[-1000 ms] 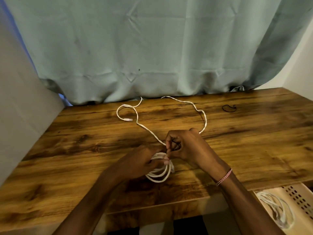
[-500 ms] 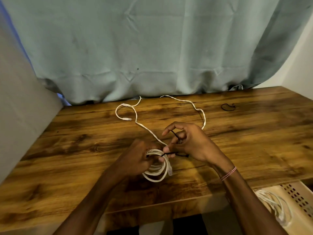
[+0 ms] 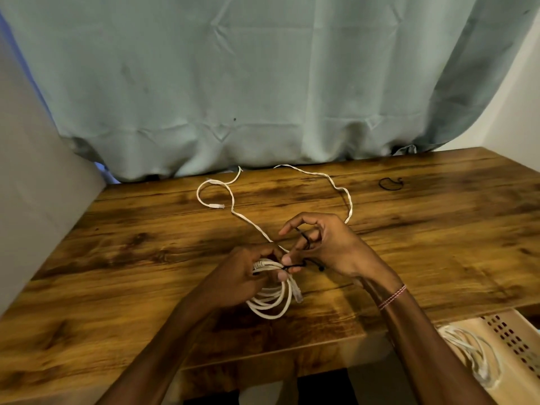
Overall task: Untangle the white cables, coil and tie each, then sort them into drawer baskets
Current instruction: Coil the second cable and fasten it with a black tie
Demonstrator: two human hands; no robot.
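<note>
While the left hand [image 3: 239,276] grips the coiled cable [image 3: 271,308], the right hand [image 3: 333,249] pinches a tie [image 3: 293,266] — black, thin.

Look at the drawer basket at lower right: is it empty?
No, a coiled white cable lies inside the drawer basket.

The coiled white cable [image 3: 271,301] sits at centre, a black tie [image 3: 293,266] across its top. A loose white cable [image 3: 333,182] snakes across upper centre. A third coil [image 3: 467,350] lies in the basket [image 3: 515,336], lower right.
</note>
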